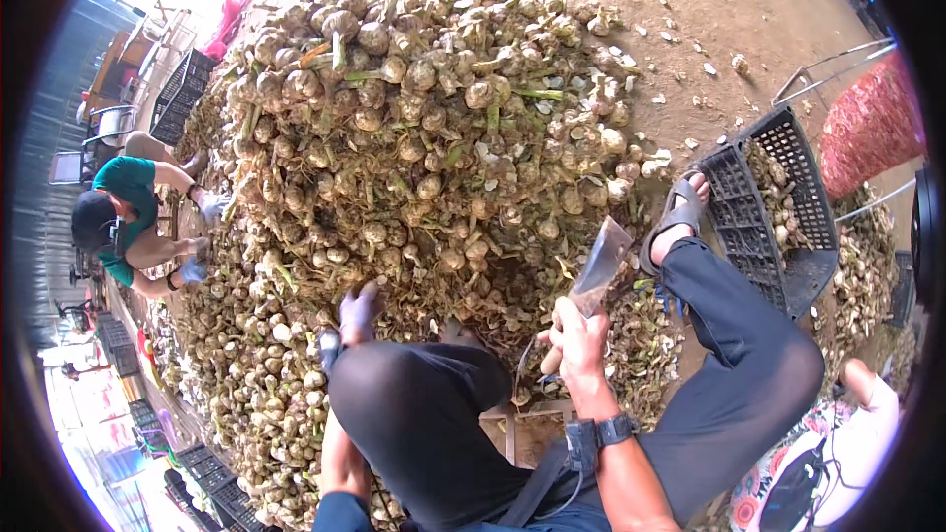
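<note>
Closest to me, the seated person's right hand is closed tight around the handle of a broad-bladed cleaver, the blade angled up and away over the heap. The left hand, apparently gloved, reaches past the left knee down to the garlic bulbs; I can't tell from here whether its fingers have closed on one. A wooden frame stands low between the legs.

The bulbs lie in a great loose heap right in front of the person, stems and dry scraps mixed in, and spread down the left side too.

Just beyond the sandalled right foot is a black plastic crate with slotted walls, holding a share of bulbs. More of them lie on the ground along its right side. Past it, a red sack bulges, well filled, though I can't make out its contents.

Across on the left, a co-worker in a green top and dark cap bends to the heap's edge, both hands gloved. Behind, near a pink bundle, sits another black crate; what it holds I can't see.
</note>
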`<state>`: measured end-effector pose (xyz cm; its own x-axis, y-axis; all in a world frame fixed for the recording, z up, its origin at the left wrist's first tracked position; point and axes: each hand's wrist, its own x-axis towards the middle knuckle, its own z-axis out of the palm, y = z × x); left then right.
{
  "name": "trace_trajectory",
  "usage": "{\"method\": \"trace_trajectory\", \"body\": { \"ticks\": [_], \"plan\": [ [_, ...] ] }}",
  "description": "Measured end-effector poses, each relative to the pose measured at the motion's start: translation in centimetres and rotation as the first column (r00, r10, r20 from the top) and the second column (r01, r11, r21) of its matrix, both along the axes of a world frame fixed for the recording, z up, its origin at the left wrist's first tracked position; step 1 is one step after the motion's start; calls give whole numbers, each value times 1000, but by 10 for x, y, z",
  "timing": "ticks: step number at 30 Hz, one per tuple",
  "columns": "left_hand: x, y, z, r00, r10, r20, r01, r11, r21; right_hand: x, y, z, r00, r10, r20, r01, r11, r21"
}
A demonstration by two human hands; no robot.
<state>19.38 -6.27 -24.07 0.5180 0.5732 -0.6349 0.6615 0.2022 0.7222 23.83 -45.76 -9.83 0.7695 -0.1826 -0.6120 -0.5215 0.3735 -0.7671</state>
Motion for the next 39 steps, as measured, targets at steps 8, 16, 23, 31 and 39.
{"method": "trace_trajectory", "body": {
  "ticks": [8,16,23,31,39],
  "plan": [
    [66,-5,-85,719,-455,-526,652,704,282,7,0,-7,995,-4,-104,2,1000,-19],
    [48,-63,-27,998,-27,59,35,990,-134,12,0,-4,994,-57,-97,48,995,-84],
    [42,-42,113,725,54,686,195,940,-280,0,-6,-33,992,125,18,-125,991,40],
    [33,-123,370,573,-470,672,528,839,136,14,-49,-4,892,275,358,-124,912,-391],
    [-4,-199,352,488,-699,523,669,684,291,-27,9,144,413,639,649,20,706,-708]
  ]
}}
